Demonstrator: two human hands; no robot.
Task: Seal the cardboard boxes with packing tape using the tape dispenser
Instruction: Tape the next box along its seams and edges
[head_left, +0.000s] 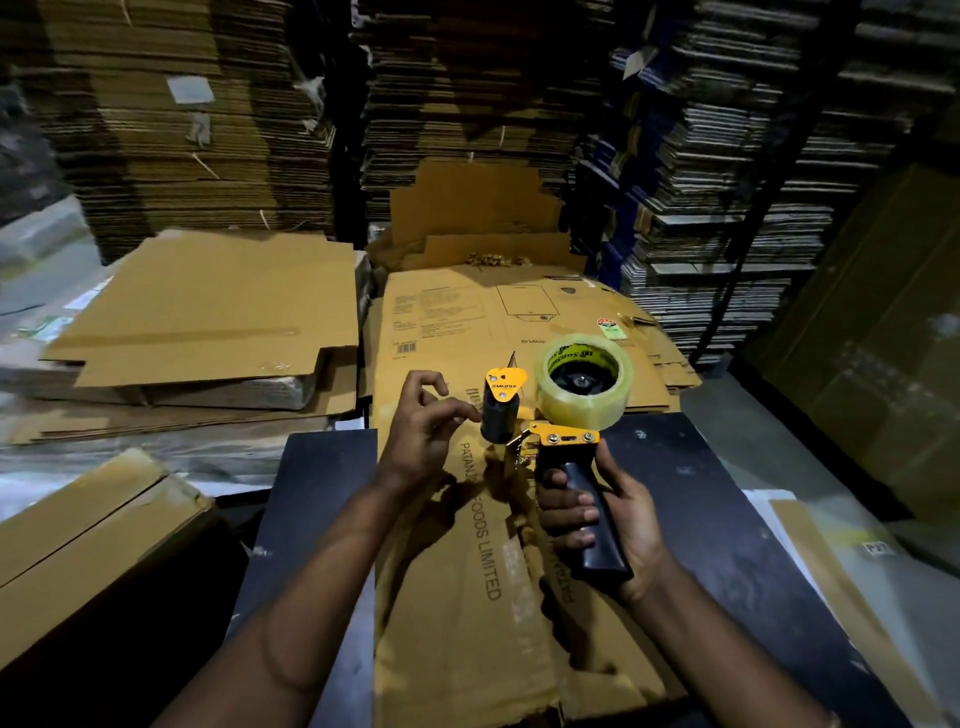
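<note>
My right hand (602, 512) grips the black handle of a yellow and black tape dispenser (545, 415), held up above a flattened brown cardboard box (467, 597) printed "FOODS LIMITED". A roll of clear packing tape (584, 382) sits on the dispenser's hub. My left hand (426, 421) hovers just left of the dispenser's black roller, fingers loosely curled with thumb and forefinger close together; whether they pinch the tape end I cannot tell.
The box lies on a dark table (727, 519). More flattened boxes (208, 312) are piled to the left and behind. Tall stacks of flat cardboard (467, 104) fill the background. A folded carton (78, 530) lies at the lower left.
</note>
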